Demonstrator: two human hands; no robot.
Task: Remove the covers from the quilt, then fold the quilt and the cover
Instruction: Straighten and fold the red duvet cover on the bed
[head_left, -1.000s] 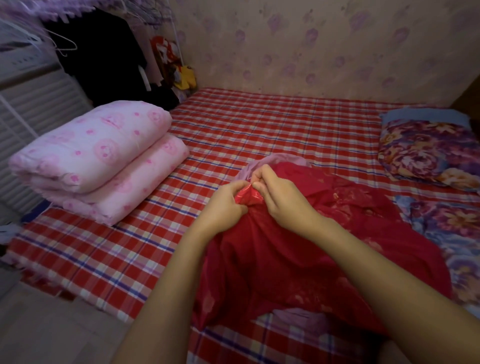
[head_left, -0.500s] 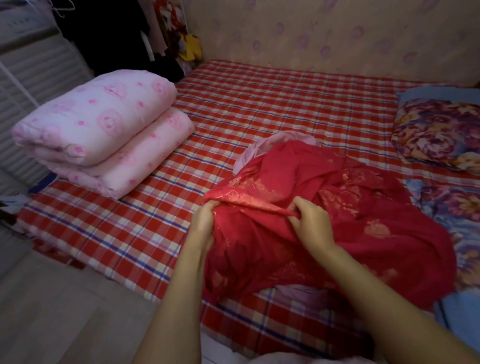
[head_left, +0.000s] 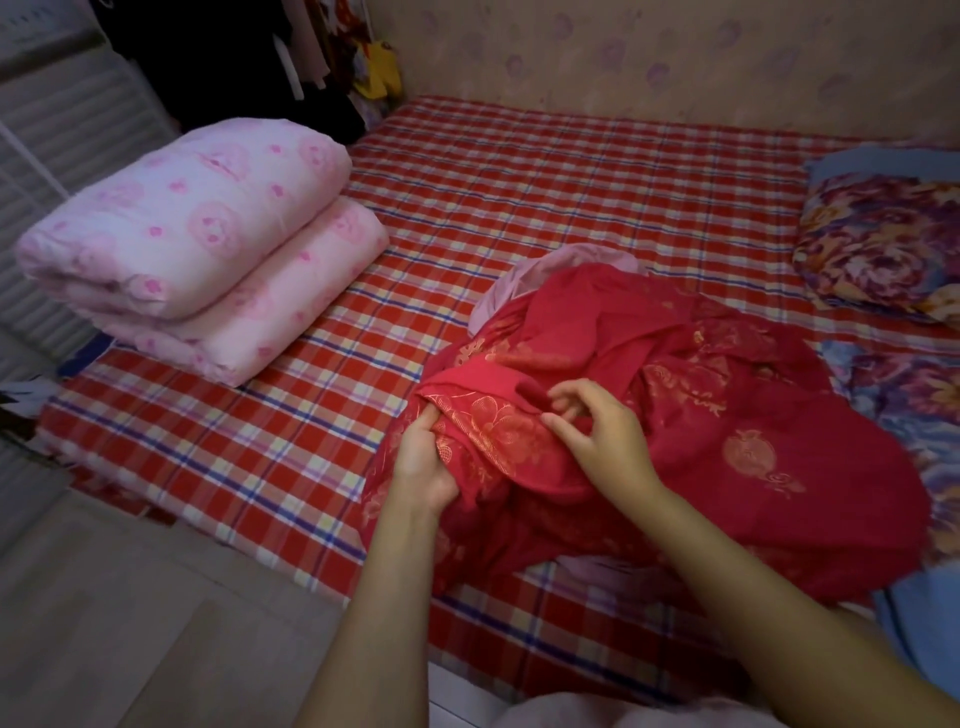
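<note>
On my feed, the left hand (head_left: 423, 462) has a firm hold on the red cover (head_left: 727, 415). Its fingers are curled under a fold at the cover's near left edge and hidden by the cloth, and the thumb lies on top, so the fabric is clamped between them. The right hand (head_left: 597, 441) sits just beside it, on top of the same heap. Its fingers (head_left: 569, 400) are loosely bent and spread, with the tips touching a darker red fold. The thumb stands apart from them with a clear gap, and I see no cloth caught in that gap. I read this hand as slack and resting on the cover, not holding it.

The cover lies in a crumpled pile on the near right part of the bed (head_left: 519, 182), which has a red checked sheet. Gold flower patterns show on the cover's upper side. A pale pink lining (head_left: 545, 270) peeks out at the far edge of the pile.

The quilt (head_left: 192, 234), pink with round prints, is folded into a thick two-layer bundle on the left side of the bed, well apart from the cover. A flowered pillow (head_left: 883, 249) lies at the far right. Below it a blue flowered blanket (head_left: 909, 395) touches the cover's right edge. Dark clothes (head_left: 234, 52) hang in the far left corner.
</note>
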